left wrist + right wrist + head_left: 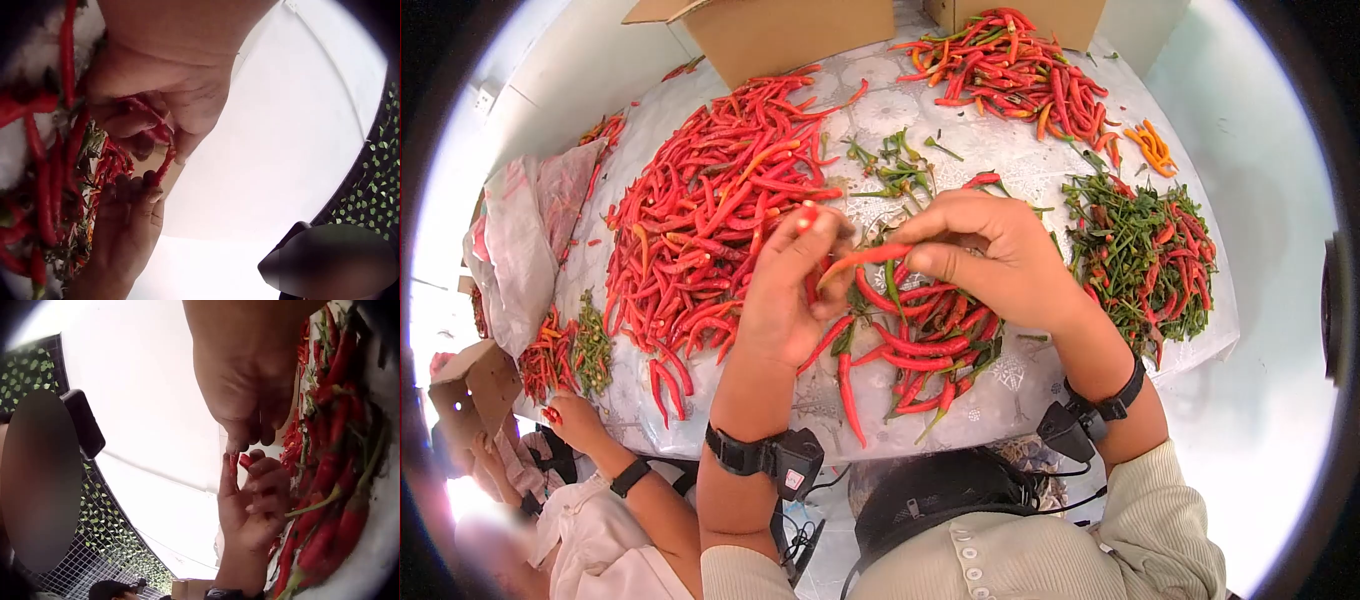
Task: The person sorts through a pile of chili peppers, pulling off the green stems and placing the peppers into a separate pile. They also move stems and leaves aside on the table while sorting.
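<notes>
In the head view my right hand (990, 250) pinches the thick end of an orange-red chili pepper (865, 258) between thumb and fingertips. Its thin tip points to my left hand (778, 290), whose curled fingers hold red chilies; the end of one (806, 217) pokes out by the fingertips. The left wrist view shows red chili (147, 119) inside my left palm, partly hidden by the fingers. Right below both hands lies a small pile of red chilies with green stems (930, 350). Stemless-looking red chilies (700, 220) form a large heap beside my left hand.
Loose green stems (895, 170) lie beyond my hands. On the right sits a heap of green stems mixed with chilies (1140, 260), with another chili pile (1020, 75) behind. Cardboard boxes (795, 35) stand at the back. Another person's hand (578, 420) works at the left.
</notes>
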Available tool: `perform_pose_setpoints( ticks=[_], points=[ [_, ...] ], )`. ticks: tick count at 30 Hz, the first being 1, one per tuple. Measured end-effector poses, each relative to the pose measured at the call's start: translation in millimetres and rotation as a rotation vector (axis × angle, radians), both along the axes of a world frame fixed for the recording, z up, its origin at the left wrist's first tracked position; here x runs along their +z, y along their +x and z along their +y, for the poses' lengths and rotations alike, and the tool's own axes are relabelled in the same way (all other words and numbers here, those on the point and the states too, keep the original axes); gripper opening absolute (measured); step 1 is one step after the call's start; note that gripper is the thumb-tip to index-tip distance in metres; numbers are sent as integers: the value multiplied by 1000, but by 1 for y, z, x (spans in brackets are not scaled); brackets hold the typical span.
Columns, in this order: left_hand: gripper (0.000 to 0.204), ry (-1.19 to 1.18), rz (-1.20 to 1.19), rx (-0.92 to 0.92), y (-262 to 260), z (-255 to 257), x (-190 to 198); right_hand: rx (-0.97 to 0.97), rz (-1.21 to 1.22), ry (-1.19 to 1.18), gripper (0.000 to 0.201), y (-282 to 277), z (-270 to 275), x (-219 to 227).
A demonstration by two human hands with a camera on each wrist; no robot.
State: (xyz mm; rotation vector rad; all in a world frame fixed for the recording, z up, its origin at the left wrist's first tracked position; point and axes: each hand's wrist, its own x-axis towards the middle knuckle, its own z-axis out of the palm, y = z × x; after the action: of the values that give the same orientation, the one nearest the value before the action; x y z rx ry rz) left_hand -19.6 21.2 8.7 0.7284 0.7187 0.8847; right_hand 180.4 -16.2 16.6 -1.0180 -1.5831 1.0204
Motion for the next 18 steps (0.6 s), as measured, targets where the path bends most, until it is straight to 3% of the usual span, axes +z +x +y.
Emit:
perform_pose_setpoints(
  ticks=[1,6,12,18],
  points=[
    [13,13,45,-45,3,-2,2,50,-27,-24,13,0,-1,2],
    [17,-20,112,-217,5,-9,5,-53,-165,24,11,1,-3,10],
    [20,66,87,-231,1,-7,-1,-20,-190,168,11,-1,0,3],
    [18,76,236,-208,7,-11,5,-36,-245,200,8,0,-1,3]
  ],
)
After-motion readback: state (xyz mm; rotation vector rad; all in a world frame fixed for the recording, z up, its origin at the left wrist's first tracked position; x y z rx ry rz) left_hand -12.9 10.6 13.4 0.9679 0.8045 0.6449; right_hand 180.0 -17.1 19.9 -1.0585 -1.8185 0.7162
